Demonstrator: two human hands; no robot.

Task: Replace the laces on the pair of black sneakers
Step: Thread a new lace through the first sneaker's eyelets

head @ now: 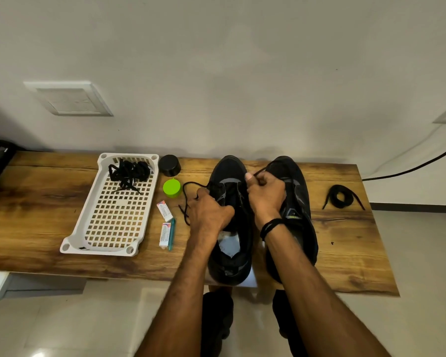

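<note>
Two black sneakers stand side by side on the wooden table, toes toward the wall: the left sneaker (229, 176) and the right sneaker (299, 202). My left hand (209, 212) grips a black lace (188, 186) at the left sneaker's left side; the lace loops out over the table. My right hand (264, 194) pinches the lace's other end above the left sneaker's eyelets, with a short strand rising past the thumb. A coiled black lace (341, 197) lies on the table to the right. More black laces (129, 171) lie bundled in the white basket (113, 243).
Between the basket and the shoes sit a black jar (169, 164), a green lid (172, 188), two small boxes (164, 211) and a teal pen (171, 234). A black cable (410, 170) runs off the table's right end. The table's front edge is near my knees.
</note>
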